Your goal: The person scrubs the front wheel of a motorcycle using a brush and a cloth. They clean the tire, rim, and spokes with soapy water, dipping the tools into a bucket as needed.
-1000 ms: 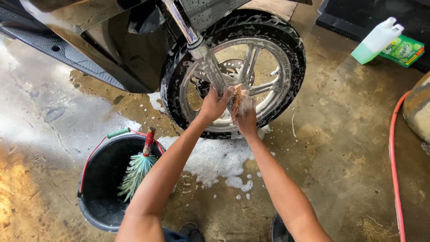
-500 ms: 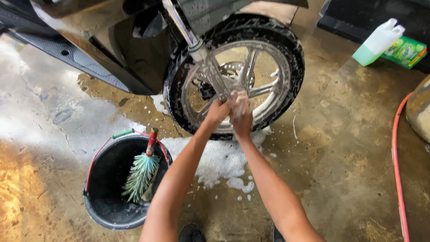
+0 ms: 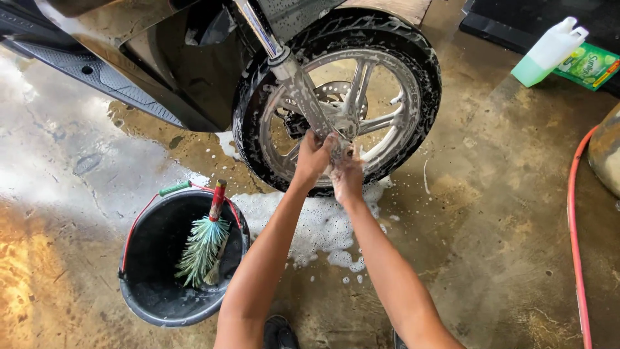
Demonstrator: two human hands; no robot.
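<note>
— What are the hands doing at the soapy silver spoked front wheel (image 3: 349,103) of the dark scooter?

— Both press on its lower spokes: left hand (image 3: 312,157) curled closed around the grey fork leg (image 3: 309,97), right hand (image 3: 347,173) lathered, fingers together against the rim.

— And nearby?

— White foam (image 3: 316,226) on wet concrete, and a black plastic bucket (image 3: 155,291) holding a green-bristled brush (image 3: 203,249).

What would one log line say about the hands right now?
left hand: on soapy wheel | right hand: on wheel, sudsy | bucket: holds brush | foam: on floor
</note>
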